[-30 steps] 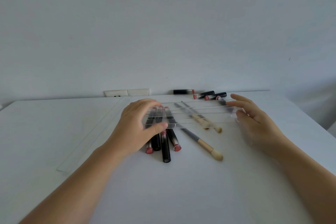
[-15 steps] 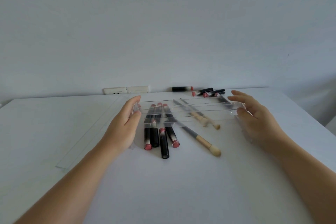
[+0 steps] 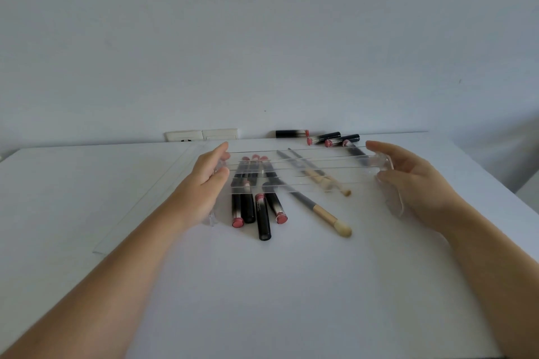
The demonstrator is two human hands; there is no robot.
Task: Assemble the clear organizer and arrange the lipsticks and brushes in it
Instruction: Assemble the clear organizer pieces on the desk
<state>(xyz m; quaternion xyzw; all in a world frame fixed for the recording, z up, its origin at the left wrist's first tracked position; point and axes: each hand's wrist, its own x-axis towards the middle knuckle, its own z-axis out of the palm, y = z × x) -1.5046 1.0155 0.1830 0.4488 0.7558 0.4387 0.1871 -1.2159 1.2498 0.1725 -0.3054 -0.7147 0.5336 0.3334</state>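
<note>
A clear organizer frame (image 3: 361, 161) with several thin dividers stands over the makeup on the white table. My left hand (image 3: 204, 183) presses flat against its left end panel, and my right hand (image 3: 414, 183) cups its right end. Under and in front of the frame lie several black lipsticks with pink ends (image 3: 262, 213). Two brushes lie beside them: a long one with a pale tip (image 3: 320, 211) and a shorter one (image 3: 318, 176) seen through the dividers. More lipsticks (image 3: 332, 138) lie at the table's back edge.
A flat clear panel (image 3: 145, 207) lies on the table to the left of my left arm. A wall socket plate (image 3: 201, 134) sits on the wall behind the table. The table's right edge (image 3: 481, 166) runs close behind my right hand.
My left hand turned from lying over the top of the frame to pressing against its left end. My right hand stayed at the right end.
</note>
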